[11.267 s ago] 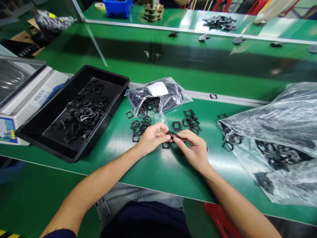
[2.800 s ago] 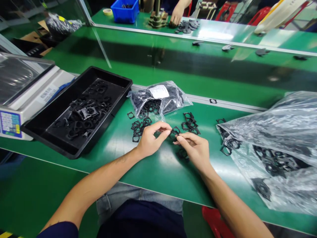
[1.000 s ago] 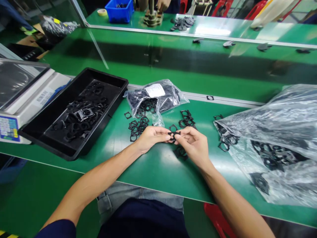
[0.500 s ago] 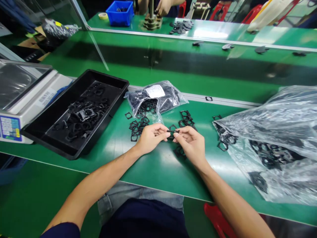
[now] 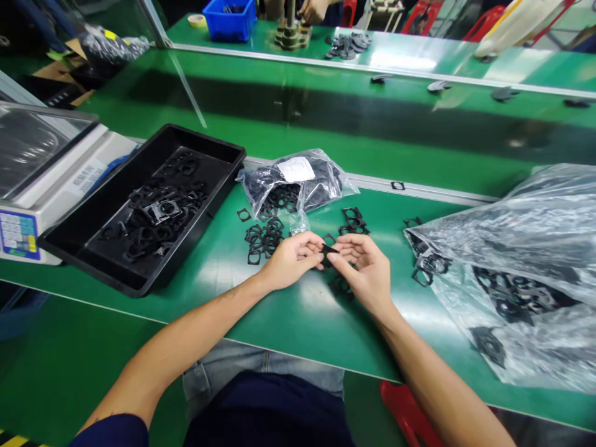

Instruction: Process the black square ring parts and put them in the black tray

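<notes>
Pinching a small black part (image 5: 329, 248) between the fingertips of both hands, over the green table (image 5: 279, 316), in front of the labelled clear bag (image 5: 298, 171) and slightly to its right. Left hand (image 5: 293, 261) grips one side of it, thumb and fingers together; right hand (image 5: 365, 267) does likewise on the other, its remaining fingers curled. Fingertips cover the part's ends; exact shape cannot be told. Dark pieces (image 5: 342, 287) lie nearer the wearer than the bag, partly blocked from view by the right hand. Loose black frames (image 5: 264, 239) heap in front of the bag, toward its left; a second cluster (image 5: 352, 218) sits front-right of it, lower edge hidden behind the right hand. Left of the bag: black tray (image 5: 195, 233) holding a jumble of dark parts, its far end near the bag, then a white device (image 5: 21, 236). Well right of the bag: large clear sack (image 5: 535, 236), parts spilling at its mouth. Beyond the bag: metal rail (image 5: 442, 194) bearing one frame (image 5: 393, 185); farther, blue bin (image 5: 230, 22) and a co-worker's hand (image 5: 316, 11).
</notes>
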The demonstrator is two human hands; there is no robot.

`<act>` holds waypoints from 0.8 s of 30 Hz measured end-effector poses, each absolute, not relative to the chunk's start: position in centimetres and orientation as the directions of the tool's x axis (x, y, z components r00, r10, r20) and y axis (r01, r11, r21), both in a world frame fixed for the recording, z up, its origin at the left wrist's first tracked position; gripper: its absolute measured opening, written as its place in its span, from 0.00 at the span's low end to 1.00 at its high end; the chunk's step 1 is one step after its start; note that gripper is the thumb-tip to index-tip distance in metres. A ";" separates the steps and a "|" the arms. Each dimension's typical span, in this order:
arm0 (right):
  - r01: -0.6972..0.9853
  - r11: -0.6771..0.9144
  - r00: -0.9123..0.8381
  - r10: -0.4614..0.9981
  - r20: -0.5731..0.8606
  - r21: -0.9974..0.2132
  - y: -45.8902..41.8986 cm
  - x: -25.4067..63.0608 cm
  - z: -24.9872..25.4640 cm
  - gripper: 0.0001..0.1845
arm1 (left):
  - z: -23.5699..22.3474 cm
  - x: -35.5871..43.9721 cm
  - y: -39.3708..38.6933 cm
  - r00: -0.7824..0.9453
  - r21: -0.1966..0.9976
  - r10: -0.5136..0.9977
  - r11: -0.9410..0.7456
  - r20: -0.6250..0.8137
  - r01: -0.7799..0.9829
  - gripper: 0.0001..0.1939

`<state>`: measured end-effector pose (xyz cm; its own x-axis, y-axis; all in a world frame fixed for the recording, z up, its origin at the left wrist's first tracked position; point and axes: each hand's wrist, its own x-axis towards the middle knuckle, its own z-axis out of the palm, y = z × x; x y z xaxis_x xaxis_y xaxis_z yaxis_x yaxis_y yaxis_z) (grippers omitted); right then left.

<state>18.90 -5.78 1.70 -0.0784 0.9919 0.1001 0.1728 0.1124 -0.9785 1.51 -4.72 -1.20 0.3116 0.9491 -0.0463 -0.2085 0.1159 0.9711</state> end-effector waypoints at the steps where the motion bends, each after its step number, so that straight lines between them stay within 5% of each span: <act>1: 0.173 0.120 -0.109 0.989 0.102 -0.978 -5.8 18.8 1.8 0.22 | -1.3 1.6 -4.7 0.302 0.963 0.952 0.131 -0.055 -0.238 0.15; 5: 0.305 0.259 -0.219 0.956 0.197 -0.917 -5.8 18.7 2.1 0.11 | -1.3 1.3 -4.4 0.272 0.954 0.957 0.169 -0.098 -0.250 0.18; 9: 0.380 0.339 -0.251 0.933 0.256 -0.861 -5.8 18.9 2.1 0.12 | -0.8 0.9 -4.2 0.262 0.970 0.962 0.135 -0.080 -0.200 0.18; 24: 0.254 0.302 -0.191 0.947 0.259 -0.919 -5.7 19.1 1.6 0.12 | -0.4 0.8 -4.1 0.284 0.926 0.956 0.175 -0.078 -0.333 0.21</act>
<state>19.07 -5.73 1.62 -0.1906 0.9468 0.2591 0.2536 0.3025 -0.9188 0.78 -4.10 -0.38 0.2843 0.9556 -0.0780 -0.3335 0.1748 0.9264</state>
